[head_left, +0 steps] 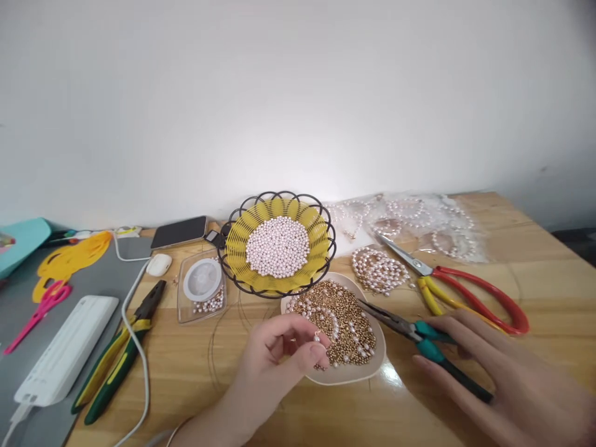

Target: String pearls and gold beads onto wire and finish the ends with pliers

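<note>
Nearest the camera, the left hand (279, 357) is hovering over the pale wooden surface (549, 267). Its thumb and fingers (319, 354) are pinching narrowly on a small pearl bead (317, 337), just above the near rim of a cream heart-shaped dish (358, 372) that is carrying a heap of gold and pearl beads. At the right, the right hand (507, 385) is lying low with its fingers stretched wide and flat, touching the handles of the teal-handled needle-nose pliers (431, 347), whose thin tips are pointing across the dish. To the left, green-and-yellow-handled pliers (116, 360) are lying beside a white cable (139, 354) and a white power bank (65, 351), which is sitting on a grey mat (107, 279). Further back, a clear plastic box (202, 285) is holding a spool of thread, and red-and-yellow-handled scissors (465, 288) are lying open near a pile of pearl strands (379, 270). Behind the dish and touching its far edge, a black wire basket (231, 248) with a yellow liner is holding pale pink pearls. Farthest off, a dark phone (179, 231) and clear bags of pearl bracelets (419, 217) are resting against the white wall (298, 93).
</note>
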{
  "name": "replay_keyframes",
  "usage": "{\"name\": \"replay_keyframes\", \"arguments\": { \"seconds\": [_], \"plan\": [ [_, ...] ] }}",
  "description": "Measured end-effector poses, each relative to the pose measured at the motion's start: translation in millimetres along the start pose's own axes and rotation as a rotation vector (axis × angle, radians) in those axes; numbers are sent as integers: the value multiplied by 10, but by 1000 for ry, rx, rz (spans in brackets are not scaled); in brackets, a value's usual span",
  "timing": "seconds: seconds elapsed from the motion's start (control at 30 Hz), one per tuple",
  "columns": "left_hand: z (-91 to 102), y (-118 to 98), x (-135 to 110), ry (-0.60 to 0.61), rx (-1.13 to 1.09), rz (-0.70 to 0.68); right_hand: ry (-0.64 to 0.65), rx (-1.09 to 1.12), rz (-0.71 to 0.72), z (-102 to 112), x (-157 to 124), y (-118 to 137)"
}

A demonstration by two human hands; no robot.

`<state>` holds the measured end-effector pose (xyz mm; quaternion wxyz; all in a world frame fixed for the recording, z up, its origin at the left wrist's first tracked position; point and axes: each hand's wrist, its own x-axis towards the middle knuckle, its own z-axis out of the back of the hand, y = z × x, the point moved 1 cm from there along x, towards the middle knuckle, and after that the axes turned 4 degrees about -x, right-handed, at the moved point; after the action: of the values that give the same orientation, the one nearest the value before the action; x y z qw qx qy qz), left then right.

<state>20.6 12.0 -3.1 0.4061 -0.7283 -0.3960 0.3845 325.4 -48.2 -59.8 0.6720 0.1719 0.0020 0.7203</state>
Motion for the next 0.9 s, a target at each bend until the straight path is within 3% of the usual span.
{"name": "replay_keyframes", "arguments": {
  "seconds": [0.1,0.2,0.4,0.6,0.77,0.9],
  "plan": [
    [11,20,-4,14,69,-51,-62,-54,66,-28,-93,121],
    [27,38,-7,34,106,-102,-179,-59,40,-100,-117,220],
    [99,-40,69,33,137,-211,-289,-35,-45,-252,-168,377],
    [197,-84,141,39,130,-312,-400,191,-102,-89,-97,578],
    [217,-128,139,62,147,-338,-196,599,26,40,249,1100],
    [222,-170,122,81,173,-335,17,861,52,-57,566,1544]
  ]
}}
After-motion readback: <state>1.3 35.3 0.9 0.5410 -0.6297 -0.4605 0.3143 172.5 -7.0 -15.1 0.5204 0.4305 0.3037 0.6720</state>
